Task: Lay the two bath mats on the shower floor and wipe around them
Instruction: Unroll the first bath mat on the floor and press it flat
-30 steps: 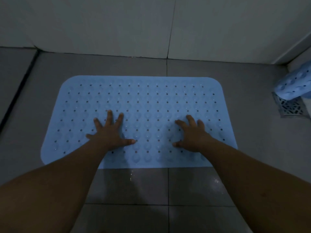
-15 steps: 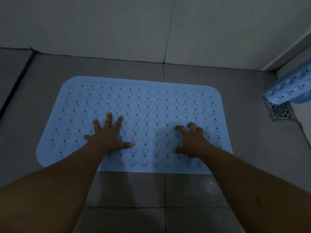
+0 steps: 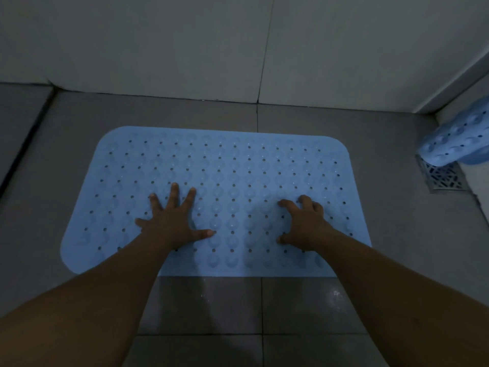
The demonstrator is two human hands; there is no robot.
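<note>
Head view, only view available. Blue bath mat (image 3: pixel 225 186) lies flat on the shower floor (image 3: pixel 383 144), far edge near the back wall (image 3: pixel 185 43), roughly centred between the floor's left and right edges. Left hand (image 3: pixel 172 221) presses on the mat's near-left part, fingers (image 3: pixel 173 193) straight and spread, palm down. Right hand (image 3: pixel 304 223) rests on the near-right part, its fingers arched with the tips on the surface, gripping nothing. Second bath mat (image 3: pixel 455 144) not yet laid: rolled or bunched at the floor's far right corner, overhanging the drain grate (image 3: pixel 444 178). Floor near the mat's front edge looks wet. Risks, as judgement: uneven pressing may leave suction cups unseated, so the mat slides; laying the second mat where it sits would cover the drain; no cloth visible for the wiping.
</note>
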